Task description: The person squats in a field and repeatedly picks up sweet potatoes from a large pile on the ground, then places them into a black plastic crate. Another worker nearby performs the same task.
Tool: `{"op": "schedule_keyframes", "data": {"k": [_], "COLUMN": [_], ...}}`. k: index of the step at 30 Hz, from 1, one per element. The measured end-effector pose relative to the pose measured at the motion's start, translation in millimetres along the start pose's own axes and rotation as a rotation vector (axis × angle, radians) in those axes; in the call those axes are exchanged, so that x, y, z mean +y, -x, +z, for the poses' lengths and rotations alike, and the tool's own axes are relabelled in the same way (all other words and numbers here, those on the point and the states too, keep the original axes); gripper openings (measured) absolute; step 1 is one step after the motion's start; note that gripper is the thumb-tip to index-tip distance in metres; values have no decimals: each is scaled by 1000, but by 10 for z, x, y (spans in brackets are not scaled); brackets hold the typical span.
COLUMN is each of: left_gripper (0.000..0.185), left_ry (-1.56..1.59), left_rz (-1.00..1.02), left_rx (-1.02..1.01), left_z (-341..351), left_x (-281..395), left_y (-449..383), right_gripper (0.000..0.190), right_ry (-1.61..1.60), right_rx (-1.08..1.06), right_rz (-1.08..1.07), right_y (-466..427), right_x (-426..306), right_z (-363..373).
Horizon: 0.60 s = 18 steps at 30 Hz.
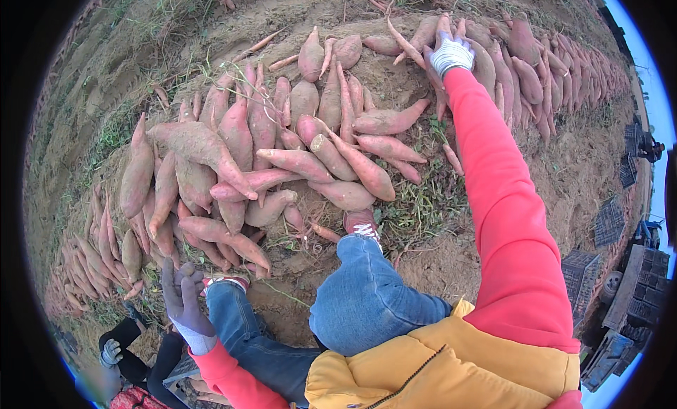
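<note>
Sweet potatoes (299,164) with soil on their skins lie heaped on the ground before me. My right hand (452,52), in a white and grey glove, reaches far out at the upper right. It rests on sweet potatoes at the near end of a long row (529,81); its fingertips are partly lost among them, so its grip cannot be made out. At the lower left my left hand (185,298), in a purple-grey glove, is raised beside the heap with its fingers apart and nothing in it. A smaller pile (90,266) of sweet potatoes lies beyond it.
Another person's gloved hand (111,352) and dark-clad legs are at the lower left, near a crate (182,369) holding sweet potatoes. Black plastic crates (579,277) stand at the right, near a vehicle loaded with crates (648,282). Cut vines (423,208) lie beside my shoe (362,224).
</note>
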<state>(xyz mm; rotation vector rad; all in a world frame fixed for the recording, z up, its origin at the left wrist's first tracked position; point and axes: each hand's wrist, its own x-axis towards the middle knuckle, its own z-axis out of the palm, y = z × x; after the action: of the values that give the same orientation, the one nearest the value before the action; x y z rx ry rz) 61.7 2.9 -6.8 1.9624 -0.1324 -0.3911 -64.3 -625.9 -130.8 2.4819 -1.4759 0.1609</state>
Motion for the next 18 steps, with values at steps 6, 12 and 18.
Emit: {"op": "schedule_keyframes", "data": {"k": [6,12,18], "left_gripper": [54,55,55], "left_ry": [2,33,43], "left_rz": [2,5,25], "left_rx": [-2,-18,102], "left_z": [-10,-48,38], "left_x": [19,-67,-91], "left_y": [16,-28,-24], "right_gripper": [85,81,73], "right_ry": [-80,-1961,-1788], "right_rx": [-70,-556,-872], "right_rz": [44,393,94], "right_y": [-103,455,1313], "right_x": [51,298,-432], "right_z": [181,-286,-899]}}
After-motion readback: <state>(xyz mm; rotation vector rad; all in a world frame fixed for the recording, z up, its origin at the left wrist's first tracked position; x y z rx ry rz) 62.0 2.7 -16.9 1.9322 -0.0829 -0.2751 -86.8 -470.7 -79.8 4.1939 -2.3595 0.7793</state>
